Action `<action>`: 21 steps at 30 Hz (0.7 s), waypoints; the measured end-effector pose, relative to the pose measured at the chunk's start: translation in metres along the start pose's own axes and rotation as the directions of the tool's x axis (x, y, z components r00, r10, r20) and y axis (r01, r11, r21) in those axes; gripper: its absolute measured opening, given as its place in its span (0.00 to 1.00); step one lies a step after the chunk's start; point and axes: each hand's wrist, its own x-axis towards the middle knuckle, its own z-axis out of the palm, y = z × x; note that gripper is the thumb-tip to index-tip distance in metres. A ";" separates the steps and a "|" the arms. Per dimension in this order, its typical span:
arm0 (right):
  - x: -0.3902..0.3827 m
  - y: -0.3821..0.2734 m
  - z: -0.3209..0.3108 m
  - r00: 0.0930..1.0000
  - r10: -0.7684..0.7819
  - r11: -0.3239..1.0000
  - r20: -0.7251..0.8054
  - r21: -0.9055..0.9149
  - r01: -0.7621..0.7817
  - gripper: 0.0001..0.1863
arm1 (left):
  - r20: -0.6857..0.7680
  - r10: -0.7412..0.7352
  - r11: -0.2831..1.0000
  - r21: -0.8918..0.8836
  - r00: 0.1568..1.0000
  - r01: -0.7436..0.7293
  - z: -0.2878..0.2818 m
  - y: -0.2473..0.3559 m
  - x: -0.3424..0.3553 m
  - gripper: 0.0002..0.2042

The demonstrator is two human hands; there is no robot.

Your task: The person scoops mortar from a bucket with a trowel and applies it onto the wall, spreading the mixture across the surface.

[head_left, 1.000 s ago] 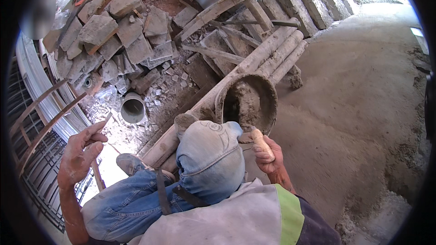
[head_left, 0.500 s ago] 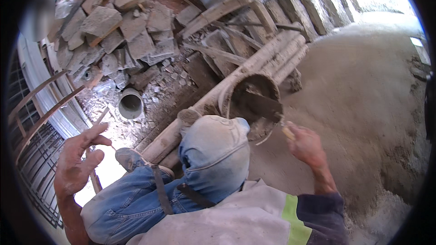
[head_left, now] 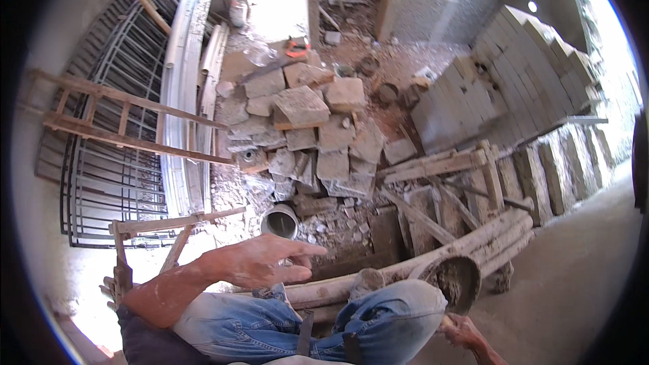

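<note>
My left hand (head_left: 267, 260) is raised over my bent leg, empty, with fingers apart. At the lower right, my right hand (head_left: 465, 334) is closed around the pale wooden handle (head_left: 446, 323) of a trowel. Its blade cannot be made out now, close behind my knee; the earlier frame showed it inside the bucket. That round bucket (head_left: 478, 280), smeared with grey mortar, is tipped with its mouth toward me beside my right knee. Long rounded poles (head_left: 412, 267), crusted with mortar, run in front of my legs next to the bucket.
Broken concrete slabs (head_left: 301, 108) are heaped ahead, with an upright pipe end (head_left: 280, 222) before them. Metal grilles (head_left: 115, 189) and a wooden ladder (head_left: 135, 142) stand left. Beyond the poles is a wooden frame (head_left: 433, 165). Grey concrete surface (head_left: 561, 270) spreads right.
The view has swung up and left, bringing more of the rubble and grilles into sight. My left hand has turned and reaches across my leg; my right hand keeps its hold on the trowel.
</note>
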 end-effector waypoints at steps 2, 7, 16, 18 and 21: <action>-0.014 -0.029 -0.011 0.950 0.195 0.790 0.242 0.535 -0.299 0.10 | -0.007 0.028 1.000 0.011 1.000 -0.028 0.001 -0.003 0.000 0.24; 0.004 0.012 0.030 0.931 0.187 0.372 0.314 0.854 -0.364 0.14 | -0.048 -0.023 0.999 -0.040 0.999 0.021 -0.007 -0.011 0.012 0.22; -0.016 0.003 0.088 0.970 -0.162 -0.602 0.183 0.760 -0.244 0.19 | -0.131 -0.105 0.989 -0.120 0.986 0.090 -0.007 -0.009 0.038 0.24; -0.032 0.004 0.082 0.977 -0.155 -0.650 0.148 0.729 -0.213 0.21 | -0.114 -0.132 0.982 -0.149 0.985 0.114 -0.003 -0.011 0.042 0.26; -0.055 0.006 0.068 0.985 -0.127 -0.693 0.116 0.700 -0.171 0.24 | -0.118 -0.147 0.982 -0.133 0.982 0.131 0.000 -0.011 0.044 0.31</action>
